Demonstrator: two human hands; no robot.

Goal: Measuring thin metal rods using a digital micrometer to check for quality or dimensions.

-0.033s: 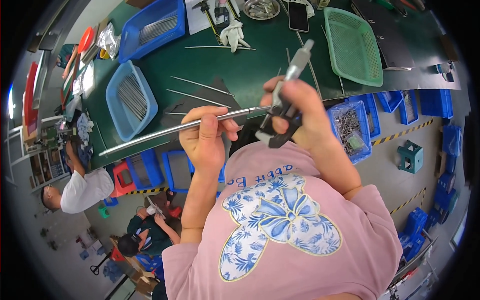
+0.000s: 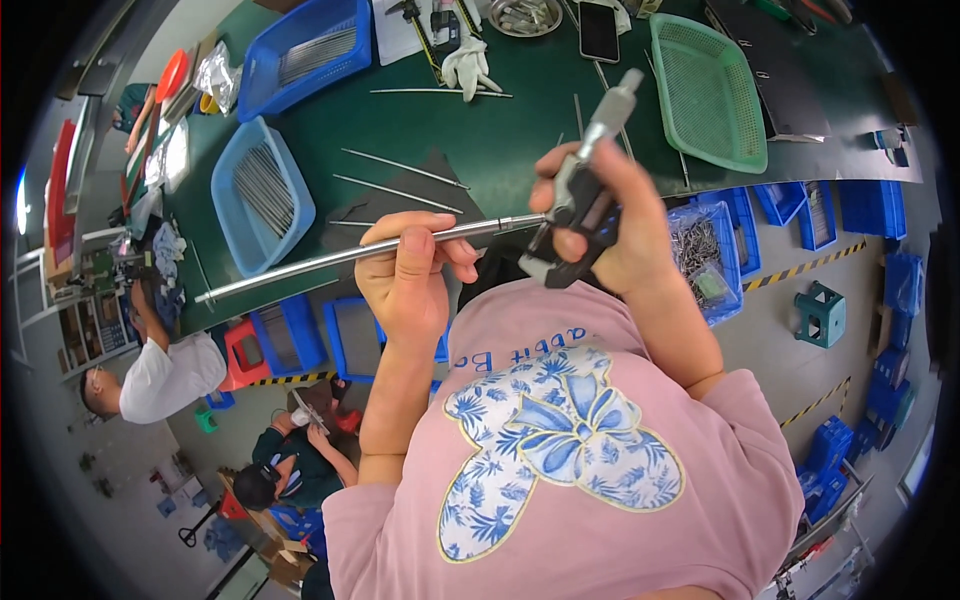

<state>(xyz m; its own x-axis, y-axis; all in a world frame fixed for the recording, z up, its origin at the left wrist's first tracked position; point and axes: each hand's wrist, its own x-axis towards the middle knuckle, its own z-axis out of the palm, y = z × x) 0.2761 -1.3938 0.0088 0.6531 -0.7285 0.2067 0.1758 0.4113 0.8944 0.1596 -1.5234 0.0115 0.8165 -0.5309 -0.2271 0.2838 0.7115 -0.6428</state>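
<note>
Across the front of the bench, my left hand [image 2: 408,280] pinches a long, thin metal rod [image 2: 300,268] between thumb and fingers. The rod tilts slightly, its right end higher and near a collar-like joint. In my right hand [image 2: 640,225] is a micrometer [image 2: 575,195] with a black frame and silver thimble, the fingers wrapped round it. The rod's right end reaches the micrometer's jaws; whether they touch it is hidden. Behind my left hand several thin rods [image 2: 405,168] rest on or beside a dark cloth [image 2: 437,178] on the green bench [image 2: 540,120].
A light blue basket [image 2: 228,220] and a darker blue basket [image 2: 262,100] hold rods at the left. A green basket [image 2: 705,100], phone [image 2: 599,33], white glove [image 2: 470,70] and caliper [image 2: 425,45] lie farther back. Below the bench's right edge stands a bin of metal parts [image 2: 700,250]. Two people sit leftward.
My right hand and the micrometer have shifted slightly right and up, and the thimble leans farther right. My left hand and the rod have hardly moved.
</note>
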